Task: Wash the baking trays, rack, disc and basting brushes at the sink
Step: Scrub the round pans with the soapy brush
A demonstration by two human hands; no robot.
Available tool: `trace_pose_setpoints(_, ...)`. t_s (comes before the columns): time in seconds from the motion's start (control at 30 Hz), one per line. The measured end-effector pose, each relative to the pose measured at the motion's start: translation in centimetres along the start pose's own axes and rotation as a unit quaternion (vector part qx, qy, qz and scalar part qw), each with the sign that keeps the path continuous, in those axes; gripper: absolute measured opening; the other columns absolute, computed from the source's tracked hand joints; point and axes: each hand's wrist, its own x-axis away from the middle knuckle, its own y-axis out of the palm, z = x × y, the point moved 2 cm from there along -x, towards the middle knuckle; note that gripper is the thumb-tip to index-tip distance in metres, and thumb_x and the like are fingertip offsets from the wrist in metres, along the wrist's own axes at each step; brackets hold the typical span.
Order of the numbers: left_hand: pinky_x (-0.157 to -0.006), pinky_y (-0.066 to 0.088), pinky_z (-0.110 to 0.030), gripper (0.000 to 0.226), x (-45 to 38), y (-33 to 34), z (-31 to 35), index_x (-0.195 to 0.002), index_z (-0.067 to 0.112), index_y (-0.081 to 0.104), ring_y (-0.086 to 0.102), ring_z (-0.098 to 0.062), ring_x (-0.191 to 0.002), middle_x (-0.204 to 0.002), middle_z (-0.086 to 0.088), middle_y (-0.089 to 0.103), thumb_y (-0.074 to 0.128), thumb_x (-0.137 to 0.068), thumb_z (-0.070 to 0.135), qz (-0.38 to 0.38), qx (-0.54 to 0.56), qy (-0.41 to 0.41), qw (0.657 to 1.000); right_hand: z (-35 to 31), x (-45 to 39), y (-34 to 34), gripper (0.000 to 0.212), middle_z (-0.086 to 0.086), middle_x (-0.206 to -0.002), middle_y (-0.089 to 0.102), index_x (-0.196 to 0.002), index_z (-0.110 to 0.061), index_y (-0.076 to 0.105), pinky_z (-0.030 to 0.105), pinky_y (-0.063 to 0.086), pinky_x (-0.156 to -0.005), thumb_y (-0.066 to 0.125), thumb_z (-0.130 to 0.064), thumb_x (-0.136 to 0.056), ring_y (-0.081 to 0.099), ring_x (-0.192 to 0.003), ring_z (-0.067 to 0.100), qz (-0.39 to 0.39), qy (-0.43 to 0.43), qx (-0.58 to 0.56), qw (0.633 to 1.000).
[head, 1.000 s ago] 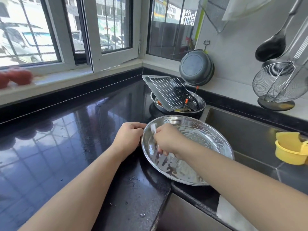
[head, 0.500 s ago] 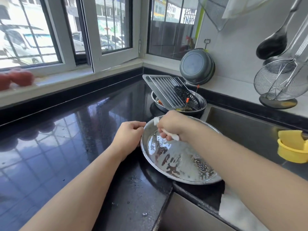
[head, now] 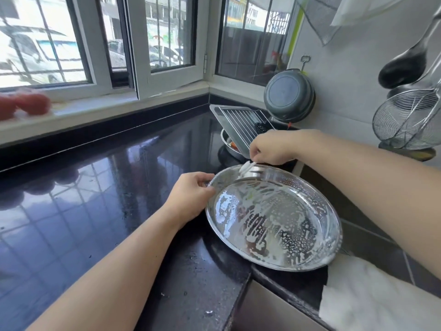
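Note:
A round steel tray, streaked with soap foam, lies half on the black counter and half over the sink edge. My left hand grips its left rim. My right hand pinches a small white brush whose tip touches the tray's far rim. Behind my right hand a rectangular baking tray with a wire rack leans in a steel bowl that also holds a dark mesh piece and something orange.
The glossy black counter is wet. The sink lies at right, with a white cloth over its near edge. A dark pan leans on the tiled wall; a wire skimmer and ladle hang at right.
My right hand has moved with the brush from the tray's middle up to its far rim. The left hand has kept its grip on the rim. Foam now covers more of the tray.

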Motion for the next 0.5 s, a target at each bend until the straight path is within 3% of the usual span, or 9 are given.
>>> trace_pose_setpoints(0.07,-0.058,0.046,-0.009,0.034,0.0,0.1,0.1,-0.098,0.035,0.070,0.057,0.004,-0.055,-0.058,0.021,0.067,0.062,-0.089,0.004,-0.003,-0.008,0.000,1.000,-0.3,0.1,-0.8,0.019,-0.006,-0.104,0.073,-0.106,-0.026,0.077,0.036,0.052,-0.090,0.060,-0.029,-0.099,0.062,-0.097,0.017,0.018,-0.054,0.009,0.998)
trace_pose_setpoints(0.17,-0.057,0.046,-0.010,0.034,0.1,0.1,0.3,-0.095,0.035,0.071,0.059,0.005,-0.054,-0.061,0.020,0.069,0.061,-0.089,0.003,-0.008,-0.004,0.001,1.000,-2.4,-0.6,-0.6,0.019,-0.004,-0.100,0.071,-0.097,-0.027,0.075,0.039,0.055,-0.082,0.058,-0.033,-0.097,0.065,-0.089,0.021,0.031,-0.095,0.089,0.991)
trace_pose_setpoints(0.27,-0.062,0.049,-0.015,0.035,0.0,0.0,0.0,-0.106,0.030,0.076,0.061,0.003,-0.058,-0.062,0.019,0.070,0.062,-0.089,0.004,-0.004,-0.015,-0.001,1.000,-3.3,-0.8,-0.3,0.018,0.006,-0.107,0.066,-0.104,-0.017,0.069,0.043,0.055,-0.076,0.051,-0.016,-0.099,0.066,-0.092,0.034,0.065,-0.107,0.244,0.962)
trace_pose_setpoints(0.33,-0.065,0.050,-0.014,0.037,-0.1,0.0,-0.2,-0.116,0.024,0.077,0.062,0.001,-0.063,-0.063,0.019,0.070,0.062,-0.088,0.005,0.001,-0.032,0.003,0.999,-1.8,0.1,-0.4,0.025,0.009,-0.116,0.065,-0.115,-0.012,0.066,0.049,0.054,-0.076,0.049,-0.005,-0.097,0.065,-0.102,0.038,0.062,-0.067,0.317,0.944)
trace_pose_setpoints(0.43,-0.059,0.044,-0.006,0.038,-0.2,-0.1,-0.1,-0.117,0.024,0.076,0.059,0.007,-0.059,-0.057,0.024,0.064,0.060,-0.089,0.004,-0.006,-0.039,0.016,0.999,0.9,2.0,-0.3,0.032,0.013,-0.132,0.058,-0.128,-0.010,0.059,0.068,0.051,-0.080,0.052,-0.002,-0.099,0.059,-0.116,0.045,-0.018,0.044,0.356,0.933)
trace_pose_setpoints(0.5,-0.058,0.042,-0.006,0.038,-0.3,0.0,-0.1,-0.118,0.023,0.076,0.056,0.008,-0.055,-0.053,0.025,0.061,0.060,-0.090,0.003,-0.010,-0.042,0.021,0.999,1.6,2.8,-0.2,0.038,0.015,-0.140,0.053,-0.136,-0.009,0.053,0.073,0.047,-0.085,0.051,0.001,-0.098,0.055,-0.122,0.047,-0.056,0.080,0.362,0.927)
